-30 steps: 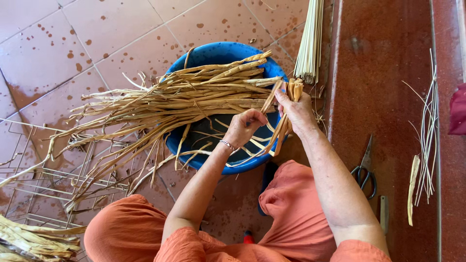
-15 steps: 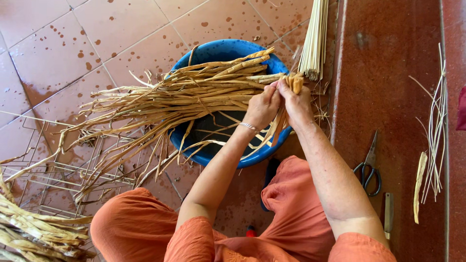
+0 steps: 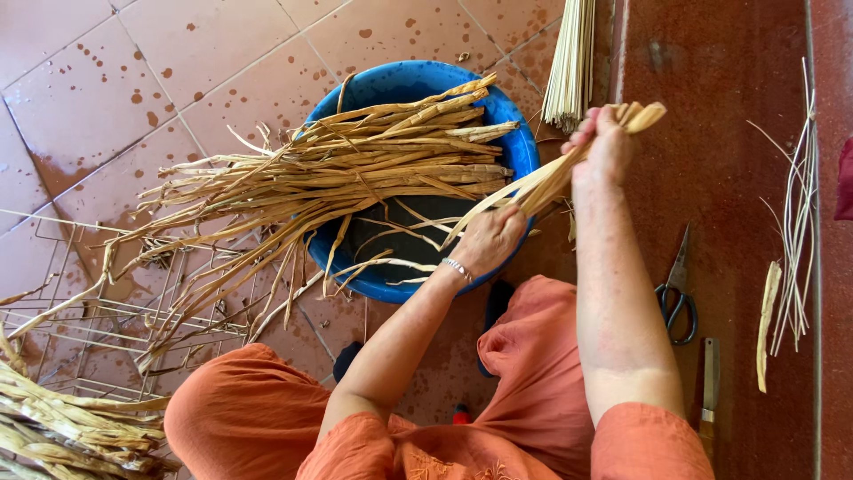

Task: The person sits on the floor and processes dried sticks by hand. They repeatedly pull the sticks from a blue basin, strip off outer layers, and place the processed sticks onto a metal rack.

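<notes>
Nearest the camera, the person sits low on the floor in loose orange cloth trousers (image 3: 267,400), knees spread so the work lies between them. The left hand (image 3: 489,240), with a thin silver bracelet (image 3: 457,269) at the wrist, has its grip closed around the lower run of a flat pale dried-fibre strip (image 3: 542,182), just above the near rim of the round blue plastic basin (image 3: 511,133). The right hand (image 3: 609,142) is raised higher and to the right, its grip fully closed on the upper end of the same strip, whose frayed tips stick out past the fist. Holding it at two points keeps the strip taut and slanted, judged to steady it along its length. The strip thus hangs between both hands over the basin's right edge. A loose sheaf of long dried straw-coloured stalks (image 3: 355,169) lies across the basin, trailing left onto the wet red-tiled floor (image 3: 178,53) and over a wire rack (image 3: 80,329). At the person's right, on the darker red floor strip, lie black-handled scissors (image 3: 677,289) and a knife (image 3: 709,382), within easy reach; thin pale slivers (image 3: 791,240) lie beyond. Farthest, a tight bundle of pale thin sticks (image 3: 573,58) lies past the basin.
</notes>
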